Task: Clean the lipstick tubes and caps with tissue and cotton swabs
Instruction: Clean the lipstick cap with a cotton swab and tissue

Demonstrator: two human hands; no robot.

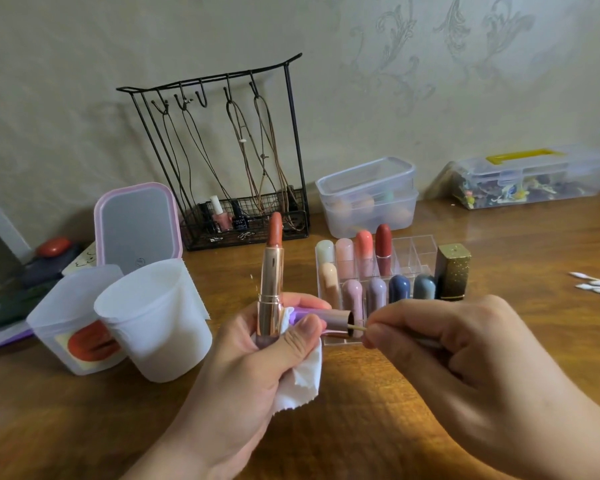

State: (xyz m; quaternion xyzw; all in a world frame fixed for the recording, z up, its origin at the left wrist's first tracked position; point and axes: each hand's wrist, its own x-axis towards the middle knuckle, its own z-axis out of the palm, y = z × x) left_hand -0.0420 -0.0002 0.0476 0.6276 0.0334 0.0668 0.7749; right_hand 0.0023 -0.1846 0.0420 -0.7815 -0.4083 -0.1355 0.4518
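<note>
An open lipstick tube (270,299) is gripped upright in the left hand (257,362), its long axis vertical and its reddish tip pointing up. In the same hand a cap (329,320) is held lying crosswise, its open end pointing right, together with a white tissue (300,382). A cotton swab (356,328) is pinched in the right hand (458,344), its long axis horizontal, its tip pointing left into the cap's mouth. All are held above the wooden worktop (361,427). In the clear organizer (420,252) behind, nine capped lipsticks are counted; one gold-capped lipstick (452,271) stands just beside it. Two white plastic cups (160,327) stand at left. Several swabs (596,287) lie far right; their number cannot be told.
</note>
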